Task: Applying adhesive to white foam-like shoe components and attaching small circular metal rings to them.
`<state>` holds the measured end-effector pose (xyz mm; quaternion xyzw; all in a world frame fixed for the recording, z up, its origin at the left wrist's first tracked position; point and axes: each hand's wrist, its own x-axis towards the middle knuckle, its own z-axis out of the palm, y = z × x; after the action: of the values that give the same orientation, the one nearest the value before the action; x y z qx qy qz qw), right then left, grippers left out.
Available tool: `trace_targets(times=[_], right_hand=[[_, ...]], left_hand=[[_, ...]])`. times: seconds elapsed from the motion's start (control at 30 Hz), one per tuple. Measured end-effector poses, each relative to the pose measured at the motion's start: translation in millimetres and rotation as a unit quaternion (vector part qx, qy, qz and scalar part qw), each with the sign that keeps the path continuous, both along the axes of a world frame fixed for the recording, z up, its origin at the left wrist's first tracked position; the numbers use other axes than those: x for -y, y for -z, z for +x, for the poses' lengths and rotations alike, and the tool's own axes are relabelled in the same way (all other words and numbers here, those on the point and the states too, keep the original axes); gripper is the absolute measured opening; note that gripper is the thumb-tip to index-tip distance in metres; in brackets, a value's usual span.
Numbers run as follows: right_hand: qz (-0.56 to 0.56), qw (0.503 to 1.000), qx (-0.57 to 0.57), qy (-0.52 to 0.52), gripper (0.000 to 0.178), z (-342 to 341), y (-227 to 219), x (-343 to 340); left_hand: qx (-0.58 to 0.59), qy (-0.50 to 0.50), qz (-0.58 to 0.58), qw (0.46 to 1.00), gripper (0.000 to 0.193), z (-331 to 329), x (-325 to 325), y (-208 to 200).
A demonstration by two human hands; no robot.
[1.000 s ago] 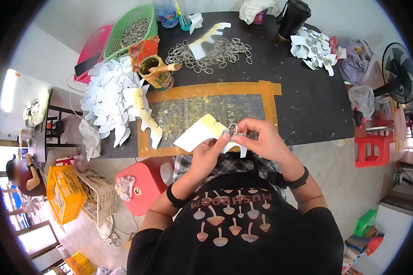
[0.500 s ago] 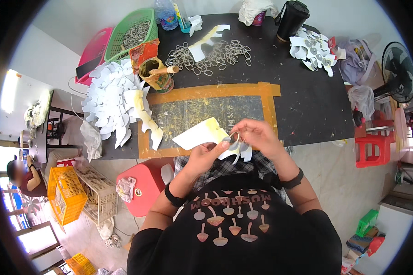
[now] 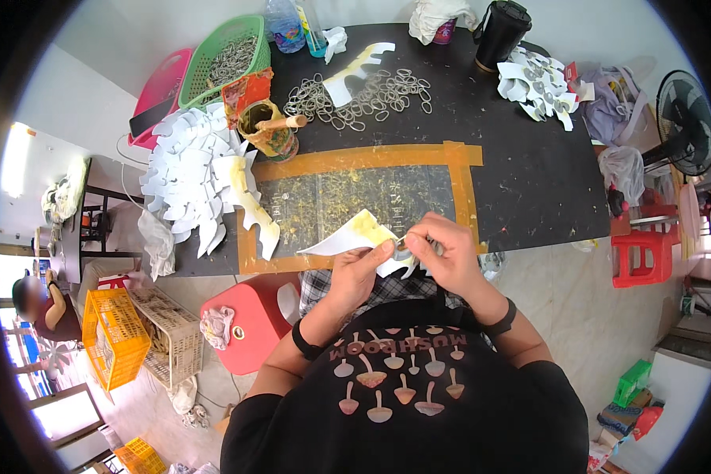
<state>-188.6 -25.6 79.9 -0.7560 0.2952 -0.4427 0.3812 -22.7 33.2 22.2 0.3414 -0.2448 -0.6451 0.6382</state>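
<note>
Just over the near table edge, my left hand (image 3: 356,278) is closed on a white cut-out piece (image 3: 346,237), thumb on top. Yellow, glue-like smears mark the piece's upper edge, and its scalloped end hangs below my fingers. My right hand (image 3: 448,254) pinches a small metal ring (image 3: 401,238), seen nearly edge-on against the piece; the fingers partly hide it. Beyond lies a pile of loose metal rings (image 3: 371,99), with a glue-smeared white cut-out (image 3: 359,73) among them. A stack of white cut-outs (image 3: 186,170) sits to the left.
A glue-crusted pot (image 3: 280,146) with a wooden-handled tool stands beside the stack. Orange-brown tape (image 3: 464,189) frames a stained work area. At the back are a green basket (image 3: 249,35) of rings, a black tumbler (image 3: 499,39) and finished-looking pieces (image 3: 537,87) bearing rings.
The white piece has tilted so its broad face is foreshortened. The ring has turned from loop-on to nearly edge-on, lower at the piece, and my right hand has turned downward over it.
</note>
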Motion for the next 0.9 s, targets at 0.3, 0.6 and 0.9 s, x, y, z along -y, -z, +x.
trace_targets(times=[0.3,0.6,0.9], right_hand=[[0.347,0.935,0.076,-0.018,0.022,-2,10,-2],[0.321,0.943,0.064,-0.064,0.012,0,6,7],[0.427,0.887,0.128,-0.122,0.015,-2,14,17]], left_hand=[[-0.036,0.109,-0.028,0.993,0.023,7,4,-2],[0.225,0.086,-0.013,0.97,0.02,8,10,-14],[0.298,0.092,-0.057,0.949,0.015,11,9,-11]])
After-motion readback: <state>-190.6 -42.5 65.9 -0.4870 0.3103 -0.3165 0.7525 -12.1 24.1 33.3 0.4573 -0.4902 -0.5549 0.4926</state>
